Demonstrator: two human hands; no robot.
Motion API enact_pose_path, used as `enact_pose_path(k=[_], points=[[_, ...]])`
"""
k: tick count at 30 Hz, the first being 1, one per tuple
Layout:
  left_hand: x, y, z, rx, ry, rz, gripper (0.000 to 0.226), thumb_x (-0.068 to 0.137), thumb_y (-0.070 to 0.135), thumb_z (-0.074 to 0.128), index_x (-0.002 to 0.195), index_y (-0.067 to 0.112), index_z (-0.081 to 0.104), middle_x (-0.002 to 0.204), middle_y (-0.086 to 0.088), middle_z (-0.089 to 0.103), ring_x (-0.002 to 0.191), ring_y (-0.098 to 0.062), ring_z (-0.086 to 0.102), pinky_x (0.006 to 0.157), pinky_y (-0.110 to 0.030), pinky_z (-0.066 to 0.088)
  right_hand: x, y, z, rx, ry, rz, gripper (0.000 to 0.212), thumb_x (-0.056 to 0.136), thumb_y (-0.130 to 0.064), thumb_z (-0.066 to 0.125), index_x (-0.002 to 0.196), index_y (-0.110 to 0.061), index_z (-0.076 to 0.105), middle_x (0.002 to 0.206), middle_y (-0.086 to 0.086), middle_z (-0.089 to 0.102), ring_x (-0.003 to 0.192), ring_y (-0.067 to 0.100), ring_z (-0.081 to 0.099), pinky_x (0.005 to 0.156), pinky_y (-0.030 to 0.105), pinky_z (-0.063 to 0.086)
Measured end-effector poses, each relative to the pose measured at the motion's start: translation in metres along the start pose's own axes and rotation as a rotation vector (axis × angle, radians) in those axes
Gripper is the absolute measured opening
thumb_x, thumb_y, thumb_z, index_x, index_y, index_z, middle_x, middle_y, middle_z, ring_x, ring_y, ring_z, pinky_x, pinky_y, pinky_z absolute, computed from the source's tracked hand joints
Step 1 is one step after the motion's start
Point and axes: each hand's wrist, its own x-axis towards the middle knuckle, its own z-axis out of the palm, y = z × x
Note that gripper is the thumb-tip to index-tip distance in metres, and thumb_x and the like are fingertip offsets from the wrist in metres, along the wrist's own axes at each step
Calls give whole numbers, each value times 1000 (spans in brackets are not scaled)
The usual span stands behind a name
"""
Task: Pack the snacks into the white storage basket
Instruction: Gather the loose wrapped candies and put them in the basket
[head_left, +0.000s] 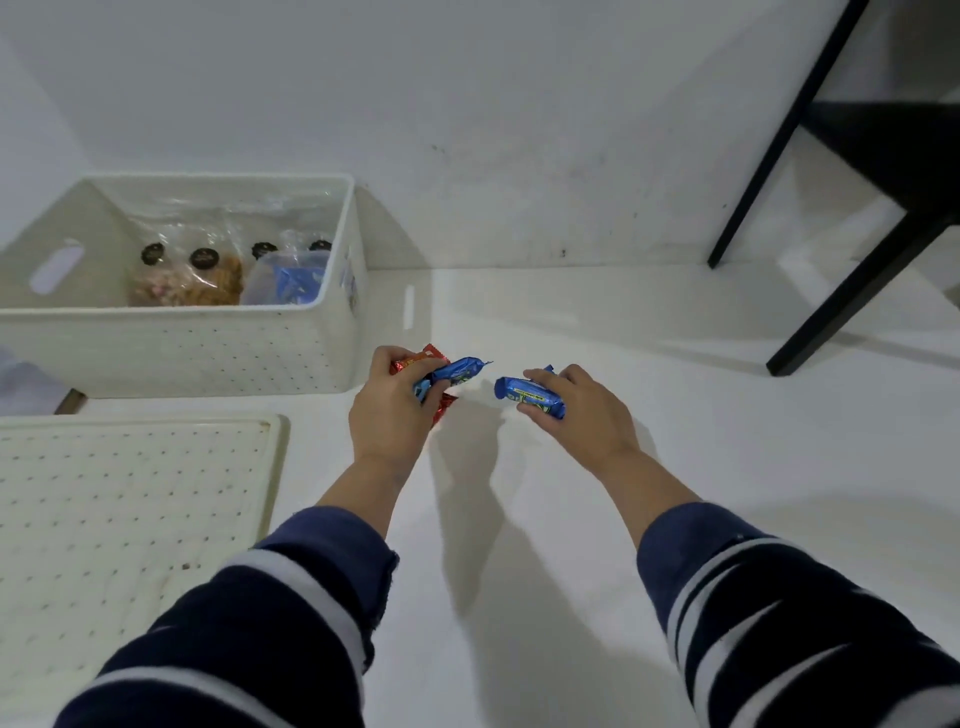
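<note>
A person's left hand (387, 415) clutches a blue snack packet (457, 371) and red snack packets (423, 358) in a curled grip, the blue one's long axis pointing up and right beyond the knuckles. The right hand (576, 410) pinches another blue snack bar (527, 397), lying crosswise under its fingertips. The white storage basket (182, 348) sits just up and left of the left grip, on the white tabletop (571, 519).

Head camera — looks forward and down, close over both forearms.

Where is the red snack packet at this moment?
In the head view, the red snack packet is in the left hand, held together with a blue packet, just right of the white storage basket.
</note>
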Motion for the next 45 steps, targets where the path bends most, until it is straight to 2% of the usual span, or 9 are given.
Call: enact_pose_path(k=[8, 17, 22, 27, 30, 32, 39, 41, 45], points=[[52, 6, -107, 32, 247, -26, 27, 82, 36, 72, 109, 33, 71, 115, 7, 54, 88, -15, 63, 66, -24, 44, 74, -108, -61, 138, 35, -205, 37, 86, -56, 55, 121, -44, 57, 93, -8, 54, 84, 15, 59, 67, 30, 49], [118, -90, -219, 107, 310, -169, 27, 83, 40, 69, 110, 34, 69, 109, 8, 52, 91, -15, 60, 71, -25, 44, 147, -273, -48, 215, -135, -383, 35, 82, -54, 62, 115, -41, 62, 101, -7, 65, 86, 15, 63, 75, 34, 53], [189, -161, -252, 135, 190, -244, 28, 85, 39, 66, 112, 31, 68, 112, 3, 48, 91, -21, 60, 75, -29, 46, 194, -365, 8, 244, -230, -290, 36, 82, -52, 63, 114, -37, 64, 95, -10, 67, 87, 15, 63, 78, 32, 51], [244, -225, -242, 261, -26, -259, 34, 87, 40, 62, 119, 28, 65, 120, -3, 48, 94, -24, 62, 83, -35, 54, 236, -405, 89, 191, -357, -85, 13, 76, -44, 59, 80, -32, 59, 84, -2, 64, 85, 22, 62, 66, 30, 44], [251, -253, -227, 343, -184, -319, 42, 88, 44, 59, 127, 28, 59, 129, -5, 43, 102, -27, 59, 83, -38, 53, 242, -411, 118, 227, -441, 22, 38, 83, -47, 56, 113, -26, 60, 114, 5, 65, 106, 26, 60, 81, 32, 48], [252, -265, -221, 328, -255, -336, 54, 83, 58, 57, 130, 31, 55, 131, -2, 39, 105, -26, 59, 86, -41, 53, 241, -414, 120, 320, -452, 89, 64, 88, -55, 49, 144, -25, 38, 147, 4, 44, 132, 28, 44, 105, 38, 38], [260, -264, -227, 341, -433, -269, 66, 85, 64, 41, 141, 30, 43, 150, -4, 32, 130, -32, 44, 106, -49, 40, 246, -431, 99, 519, -389, 257, 101, 63, -93, 5, 149, -41, 16, 161, 0, 11, 148, 30, 10, 117, 57, 10], [256, -256, -234, 339, -459, -249, 57, 89, 55, 43, 138, 26, 47, 146, -3, 41, 126, -29, 49, 104, -46, 43, 240, -438, 87, 473, -406, 205, 89, 77, -83, 6, 151, -33, 16, 161, 2, 12, 148, 29, 11, 119, 54, 10], [237, -233, -255, 376, -504, -180, 48, 93, 45, 47, 135, 23, 51, 140, -4, 51, 125, -26, 51, 104, -41, 43, 212, -438, 60, 116, -481, 86, 58, 96, -44, 44, 146, -16, 35, 152, 7, 37, 138, 27, 37, 115, 43, 30]])
